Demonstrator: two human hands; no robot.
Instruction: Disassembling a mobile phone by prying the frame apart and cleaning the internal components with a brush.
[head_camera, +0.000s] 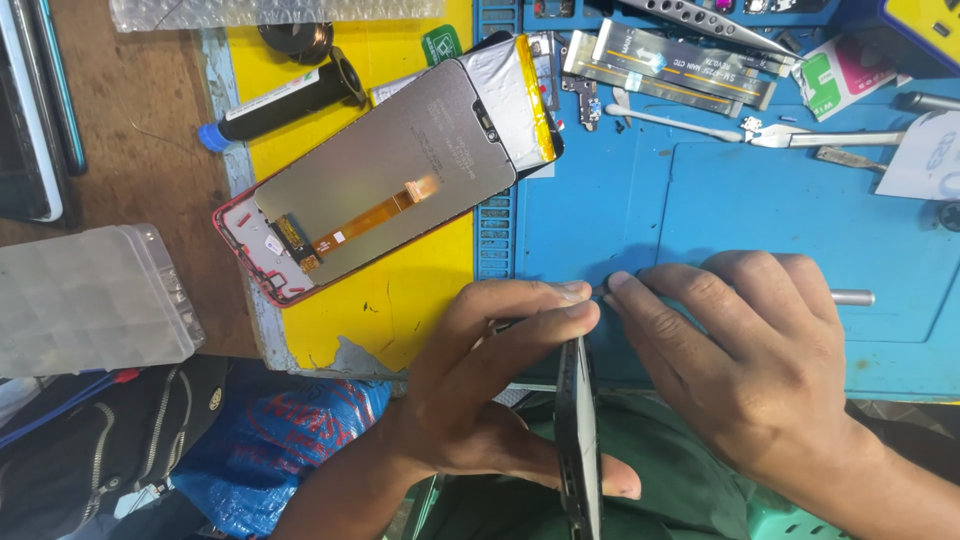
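Two hands at a dark phone frame, lower centre of the frame.

Left hand (500, 385) curls around the phone frame (578, 440), held edge-on, thumb under, fingers pressed on its top. Right hand (745, 345) pinches a thin metal tool (852, 297) at the frame's upper end; the tip is hidden by fingertips. Frame's lower end cut off. Upper left on the counter (800, 200): opened phone screen assembly (385, 175), black glue tube (280, 100); tweezers (830, 138) upper right.

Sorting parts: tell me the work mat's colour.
Blue, clearest in the head view: work mat.
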